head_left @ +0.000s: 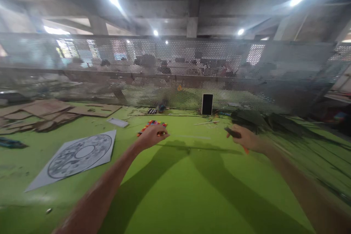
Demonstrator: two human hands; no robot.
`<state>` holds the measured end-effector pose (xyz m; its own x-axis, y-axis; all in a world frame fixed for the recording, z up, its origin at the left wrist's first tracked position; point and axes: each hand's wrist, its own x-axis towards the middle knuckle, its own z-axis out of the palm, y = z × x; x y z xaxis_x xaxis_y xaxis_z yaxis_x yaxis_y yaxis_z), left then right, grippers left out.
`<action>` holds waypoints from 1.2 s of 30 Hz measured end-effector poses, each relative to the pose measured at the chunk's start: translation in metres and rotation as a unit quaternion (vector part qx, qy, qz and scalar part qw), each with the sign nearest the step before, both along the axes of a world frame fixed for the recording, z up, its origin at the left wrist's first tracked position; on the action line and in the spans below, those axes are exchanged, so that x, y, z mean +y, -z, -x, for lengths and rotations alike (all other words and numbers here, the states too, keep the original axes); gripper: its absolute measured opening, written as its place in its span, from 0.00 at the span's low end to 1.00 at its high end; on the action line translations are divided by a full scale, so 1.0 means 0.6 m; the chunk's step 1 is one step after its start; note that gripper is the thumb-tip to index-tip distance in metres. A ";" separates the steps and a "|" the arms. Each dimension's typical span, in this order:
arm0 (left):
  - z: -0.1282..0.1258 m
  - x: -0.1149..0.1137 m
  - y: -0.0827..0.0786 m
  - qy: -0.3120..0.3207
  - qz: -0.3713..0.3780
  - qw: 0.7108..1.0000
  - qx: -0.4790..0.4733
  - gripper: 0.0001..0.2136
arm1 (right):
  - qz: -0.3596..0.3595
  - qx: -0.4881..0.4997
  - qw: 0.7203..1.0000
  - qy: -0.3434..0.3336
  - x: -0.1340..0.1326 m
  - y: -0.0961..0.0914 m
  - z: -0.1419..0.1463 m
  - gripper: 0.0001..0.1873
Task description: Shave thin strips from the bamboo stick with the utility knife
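My left hand reaches out over the green table, fingers curled down onto a flat multicoloured set of small pieces; whether it grips any of them is hidden. My right hand is held out to the right with its fingers closed round a dark thin object, and an orange tip pokes out below the palm. Motion blur smears both hands.
A grey sheet printed with a round patterned disc lies at the left. Flat cardboard pieces are stacked at the far left. A black phone leans on the perforated metal screen at the back. Dark strips lie at the right.
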<state>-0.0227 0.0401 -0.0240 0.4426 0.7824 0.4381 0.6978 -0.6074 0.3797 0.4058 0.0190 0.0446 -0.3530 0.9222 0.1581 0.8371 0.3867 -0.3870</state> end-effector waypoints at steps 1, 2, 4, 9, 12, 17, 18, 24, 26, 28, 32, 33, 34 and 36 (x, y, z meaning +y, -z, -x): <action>-0.003 -0.003 -0.002 0.013 0.009 1.000 0.002 0.15 | 0.001 0.012 1.000 -0.007 0.005 -0.006 0.006 0.12; -0.007 -0.007 -0.004 0.023 0.015 1.000 0.005 0.17 | 0.007 0.025 1.000 -0.010 0.007 -0.010 0.013 0.13; -0.018 -0.016 -0.008 0.029 0.024 0.999 0.011 0.19 | 0.041 0.048 0.998 -0.027 0.007 -0.013 0.032 0.14; -0.056 -0.044 -0.013 0.038 0.067 0.997 0.022 0.19 | 0.147 0.044 0.978 -0.140 -0.019 -0.008 0.101 0.20; -0.078 -0.057 -0.011 0.050 0.040 0.997 0.051 0.17 | 0.184 0.050 0.966 -0.173 -0.044 0.004 0.145 0.21; -0.094 -0.059 -0.004 0.037 -0.019 0.997 0.070 0.16 | 0.224 0.028 0.954 -0.195 -0.087 0.033 0.184 0.15; -0.094 -0.057 -0.003 0.032 -0.031 0.997 0.067 0.16 | 0.221 0.023 0.954 -0.200 -0.093 0.036 0.186 0.13; -0.093 -0.058 -0.005 0.036 -0.033 0.997 0.060 0.17 | 0.178 0.010 0.966 -0.187 -0.093 0.045 0.171 0.11; -0.098 -0.064 -0.007 0.062 0.009 0.996 0.067 0.16 | 0.174 0.001 0.970 -0.168 -0.086 0.053 0.165 0.11; -0.106 -0.072 -0.007 0.093 0.049 0.992 0.066 0.13 | 0.172 -0.003 0.973 -0.154 -0.080 0.062 0.160 0.10; -0.115 -0.077 -0.001 0.148 0.093 0.984 0.045 0.07 | 0.188 0.015 0.969 -0.158 -0.077 0.069 0.156 0.08; -0.114 -0.075 0.001 0.156 0.102 0.982 0.037 0.06 | 0.196 0.020 0.966 -0.165 -0.079 0.068 0.156 0.08; -0.112 -0.073 0.003 0.162 0.109 0.980 0.029 0.06 | 0.205 0.023 0.963 -0.173 -0.081 0.066 0.158 0.09; -0.106 -0.068 0.004 0.175 0.118 0.977 0.017 0.05 | 0.219 0.022 0.957 -0.191 -0.086 0.065 0.161 0.13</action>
<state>0.0409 -0.0010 -0.0263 0.7121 0.6583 0.2440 0.4784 -0.7094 0.5176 0.3090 -0.0323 0.0059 -0.6788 0.7089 -0.1917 0.6465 0.4531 -0.6138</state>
